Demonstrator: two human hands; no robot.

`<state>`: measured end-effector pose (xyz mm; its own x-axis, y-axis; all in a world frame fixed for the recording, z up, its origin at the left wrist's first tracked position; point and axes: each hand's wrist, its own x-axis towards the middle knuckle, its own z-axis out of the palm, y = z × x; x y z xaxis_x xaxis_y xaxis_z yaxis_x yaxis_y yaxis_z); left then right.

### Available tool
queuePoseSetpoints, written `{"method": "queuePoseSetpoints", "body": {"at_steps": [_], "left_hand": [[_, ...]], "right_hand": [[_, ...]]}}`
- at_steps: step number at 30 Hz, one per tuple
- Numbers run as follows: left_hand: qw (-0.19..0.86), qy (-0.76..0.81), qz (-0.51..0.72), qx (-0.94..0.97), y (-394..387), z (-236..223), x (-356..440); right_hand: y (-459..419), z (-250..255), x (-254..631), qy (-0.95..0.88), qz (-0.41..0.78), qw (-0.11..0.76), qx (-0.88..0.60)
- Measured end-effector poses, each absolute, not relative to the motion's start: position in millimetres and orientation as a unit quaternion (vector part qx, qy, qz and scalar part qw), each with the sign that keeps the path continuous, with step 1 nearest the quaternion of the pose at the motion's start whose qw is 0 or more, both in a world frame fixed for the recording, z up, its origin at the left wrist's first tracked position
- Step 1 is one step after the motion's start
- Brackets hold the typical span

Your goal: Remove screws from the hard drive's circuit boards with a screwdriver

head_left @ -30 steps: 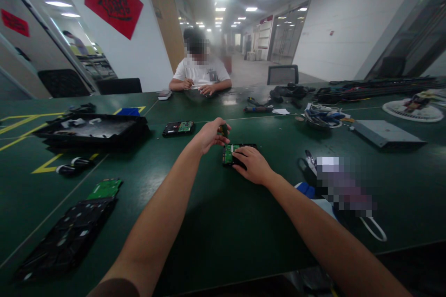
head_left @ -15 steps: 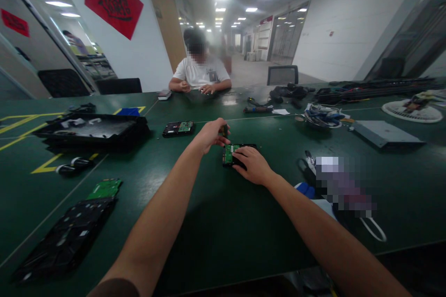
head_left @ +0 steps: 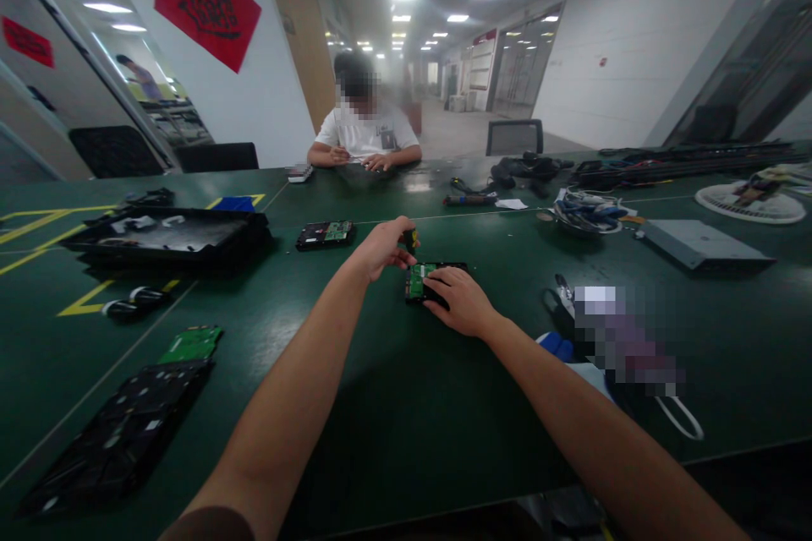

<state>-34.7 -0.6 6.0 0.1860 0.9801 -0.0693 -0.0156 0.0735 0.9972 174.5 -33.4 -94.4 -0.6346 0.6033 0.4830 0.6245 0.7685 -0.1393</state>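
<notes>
A hard drive (head_left: 414,292) with a green circuit board on top lies flat on the green table in front of me. My right hand (head_left: 457,297) holds it down, fingers over its top and thumb at the near edge. My left hand (head_left: 388,247) is closed around a short screwdriver (head_left: 412,240) with a black and yellow handle, held upright at the drive's far left corner. The screwdriver's tip is too small to make out. Farther left lies another hard drive (head_left: 325,234), its board facing up.
Black trays (head_left: 171,237) stand at the left, with several hard drives (head_left: 120,431) and green boards (head_left: 191,343) nearer me. On the right are a cable bundle (head_left: 587,211), a grey metal box (head_left: 704,243) and a white fan grille (head_left: 748,203). A person (head_left: 364,131) sits opposite.
The screwdriver handle has turned a little in my left hand, showing more yellow. My right hand and the drive stay in place. The person opposite has shifted their hands slightly.
</notes>
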Motion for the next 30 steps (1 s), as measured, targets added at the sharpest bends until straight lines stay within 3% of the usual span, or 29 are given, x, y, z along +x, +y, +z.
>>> {"method": "queuePoseSetpoints", "body": {"at_steps": [3, 9, 16, 24, 30], "left_hand": [[0.589, 0.458, 0.438, 0.501, 0.7, 5.8, -34.9], [0.537, 0.468, 0.459, 0.53, 1.6, 4.3, -36.2], [0.601, 0.448, 0.42, 0.512, -0.4, 7.0, -34.8], [0.548, 0.469, 0.449, 0.528, 2.1, 4.7, -36.4], [0.573, 0.467, 0.439, 0.511, -1.4, 7.3, -33.8]], "right_hand": [[-33.3, -94.5, 174.4, -0.904, -0.018, 0.259, -0.34], [-32.0, -95.9, 174.0, -0.905, -0.018, 0.258, -0.339], [-32.5, -96.4, 174.2, -0.904, -0.02, 0.259, -0.338], [-33.3, -94.1, 174.0, -0.904, -0.014, 0.251, -0.345], [-33.8, -93.4, 173.9, -0.904, -0.009, 0.259, -0.34]]}}
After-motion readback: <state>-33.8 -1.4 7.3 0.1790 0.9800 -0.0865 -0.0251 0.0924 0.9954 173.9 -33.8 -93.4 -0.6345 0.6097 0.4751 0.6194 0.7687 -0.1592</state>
